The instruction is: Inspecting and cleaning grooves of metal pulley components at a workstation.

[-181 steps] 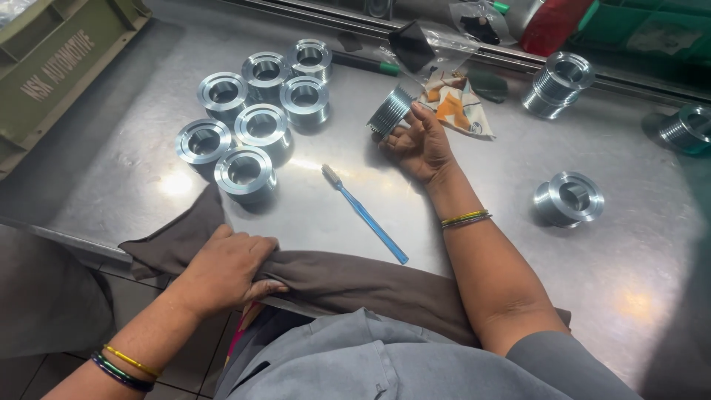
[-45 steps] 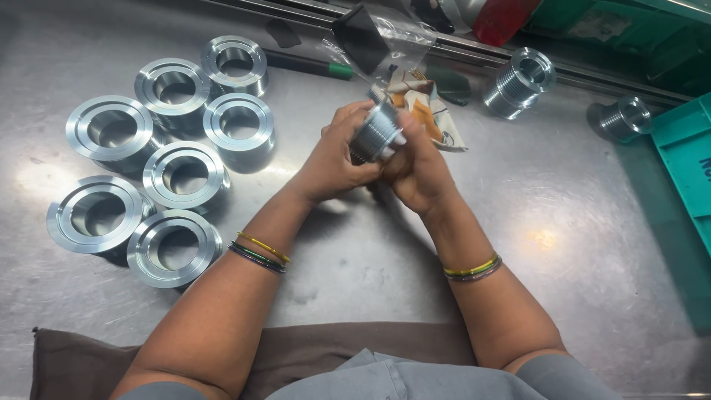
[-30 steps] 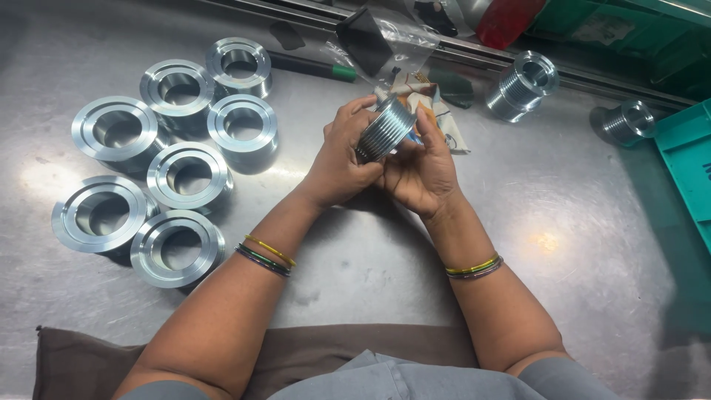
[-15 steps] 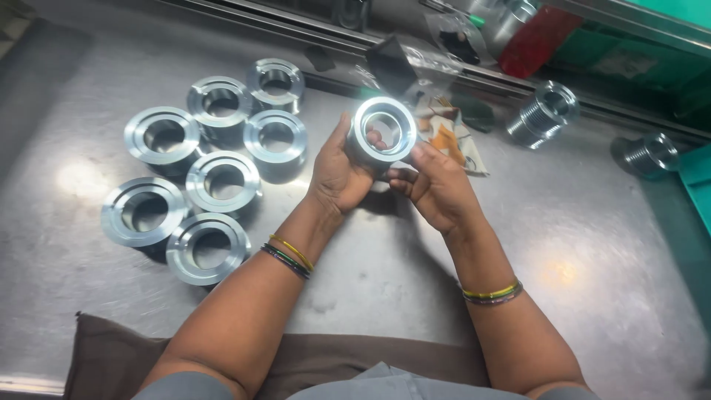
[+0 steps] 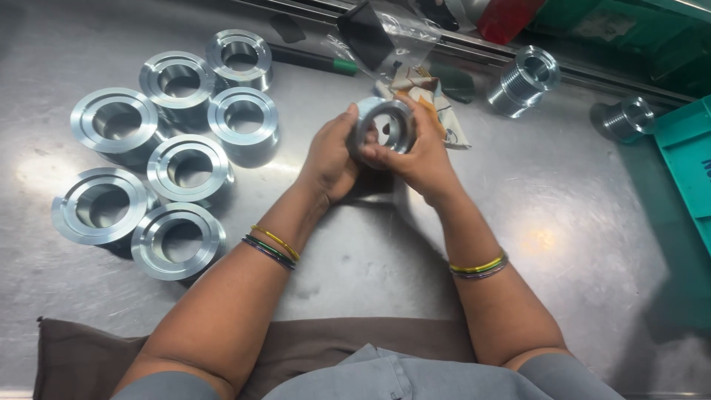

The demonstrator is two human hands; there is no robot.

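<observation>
Both hands cup one shiny machined steel ring (image 5: 385,126) above the grey metal surface (image 5: 563,244), left hand (image 5: 329,159) wrapped round its side, right hand (image 5: 422,159) pinching the rim, bore tilted up toward the eye for viewing.

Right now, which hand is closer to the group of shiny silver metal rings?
Left. The left hand is beside the group of shiny silver metal rings; the right hand sits farther away.

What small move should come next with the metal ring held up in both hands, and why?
Probably turn the metal ring a little between the fingers. The left hand and right hand both grip its rim, bore facing the camera, so fingers hide part of its edge.
</observation>
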